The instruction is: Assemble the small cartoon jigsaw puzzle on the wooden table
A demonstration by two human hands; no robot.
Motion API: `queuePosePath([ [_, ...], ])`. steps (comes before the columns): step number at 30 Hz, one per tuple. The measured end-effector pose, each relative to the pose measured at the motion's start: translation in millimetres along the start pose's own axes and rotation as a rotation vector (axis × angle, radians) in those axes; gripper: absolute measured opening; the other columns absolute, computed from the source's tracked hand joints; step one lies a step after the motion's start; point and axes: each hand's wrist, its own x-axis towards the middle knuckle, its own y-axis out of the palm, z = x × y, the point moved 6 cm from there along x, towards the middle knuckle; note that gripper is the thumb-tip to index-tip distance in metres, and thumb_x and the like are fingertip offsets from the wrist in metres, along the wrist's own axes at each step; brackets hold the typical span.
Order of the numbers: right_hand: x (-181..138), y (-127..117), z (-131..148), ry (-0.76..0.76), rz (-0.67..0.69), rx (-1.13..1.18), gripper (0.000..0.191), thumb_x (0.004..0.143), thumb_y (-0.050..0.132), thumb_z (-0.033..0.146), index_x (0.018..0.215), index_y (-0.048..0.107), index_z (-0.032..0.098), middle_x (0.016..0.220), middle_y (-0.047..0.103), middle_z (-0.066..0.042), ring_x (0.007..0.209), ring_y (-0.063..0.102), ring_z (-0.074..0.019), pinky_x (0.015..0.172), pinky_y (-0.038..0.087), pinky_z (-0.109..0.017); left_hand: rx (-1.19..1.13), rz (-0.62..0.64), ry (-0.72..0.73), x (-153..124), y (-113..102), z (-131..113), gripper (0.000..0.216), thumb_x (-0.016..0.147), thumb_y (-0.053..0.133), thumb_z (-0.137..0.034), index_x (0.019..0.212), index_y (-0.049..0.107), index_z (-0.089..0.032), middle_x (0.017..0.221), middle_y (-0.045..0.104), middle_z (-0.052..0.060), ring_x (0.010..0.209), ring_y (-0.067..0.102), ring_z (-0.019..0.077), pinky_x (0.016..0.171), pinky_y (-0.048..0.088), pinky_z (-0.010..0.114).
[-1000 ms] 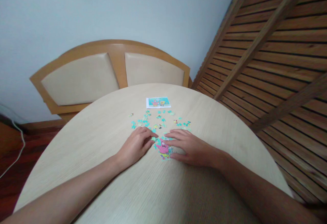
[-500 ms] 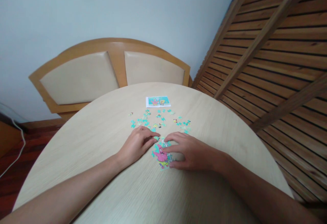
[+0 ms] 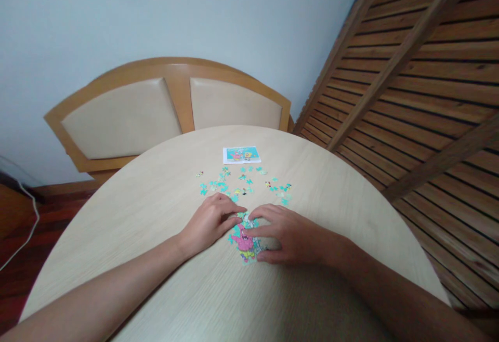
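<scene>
A partly joined jigsaw puzzle point(image 3: 245, 245) lies flat on the round table, showing a pink starfish character against turquoise. My left hand point(image 3: 214, 221) rests at the puzzle's upper left edge. Its thumb and index finger are closed around a small puzzle piece point(image 3: 244, 215), which they mostly cover. On the right side, my right hand point(image 3: 286, 233) has its fingers spread, with the fingertips touching the puzzle's top, middle and lower right. Part of the puzzle is hidden beneath these fingers.
Loose puzzle pieces point(image 3: 220, 184) are scattered beyond my hands on the pale round table point(image 3: 163, 196). Behind them lies a reference picture card point(image 3: 241, 155). A padded wooden chair point(image 3: 177, 92) stands at the far side, and a slatted wooden screen point(image 3: 413, 82) on the right.
The joined puzzle has shifted slightly left and toward me, turning a little. My right hand has moved slightly with it. My left fingertips have moved a little to the right.
</scene>
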Motion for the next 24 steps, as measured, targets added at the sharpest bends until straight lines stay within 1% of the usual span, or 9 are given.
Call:
queuePosePath([
  [8,-0.9,1.3,-0.8,-0.004,-0.001,-0.001,0.049,0.088,0.068,0.05,0.132,0.065,0.029,0.132,0.058,-0.013,0.121,0.054,-0.027,0.105,0.042,-0.046,-0.018,0.015,0.018,0.3,2.4,-1.3,0.023,0.097,0.061,-0.03,0.117,0.072,-0.025,0.099,0.074,0.005,0.099,0.062,0.0226,0.09,0.048,0.039],
  [15,-1.0,1.4,-0.5,0.01,0.007,0.004,0.048,0.088,0.068,0.05,0.131,0.066,0.028,0.131,0.059,-0.013,0.121,0.054,-0.0272,0.104,0.042,-0.046,0.038,0.021,0.066,-0.1,3.3,-4.6,0.025,0.1,0.056,-0.03,0.118,0.072,-0.025,0.103,0.072,0.007,0.1,0.062,0.023,0.092,0.047,0.04],
  [20,-0.6,1.3,0.1,0.004,0.002,0.004,0.048,0.088,0.068,0.049,0.131,0.066,0.028,0.132,0.058,-0.014,0.121,0.055,-0.0275,0.104,0.042,-0.046,0.073,0.012,0.058,0.2,2.0,-7.9,0.026,0.1,0.053,-0.025,0.116,0.073,-0.025,0.101,0.07,0.007,0.097,0.061,0.0222,0.089,0.047,0.04],
  [24,0.2,1.1,0.3,0.009,0.011,0.003,0.048,0.088,0.068,0.049,0.131,0.066,0.028,0.132,0.059,-0.014,0.121,0.055,-0.0278,0.104,0.042,-0.046,0.094,0.018,0.048,0.3,2.6,-7.3,0.025,0.099,0.055,-0.024,0.115,0.074,-0.026,0.099,0.069,0.007,0.096,0.059,0.0226,0.088,0.047,0.039],
])
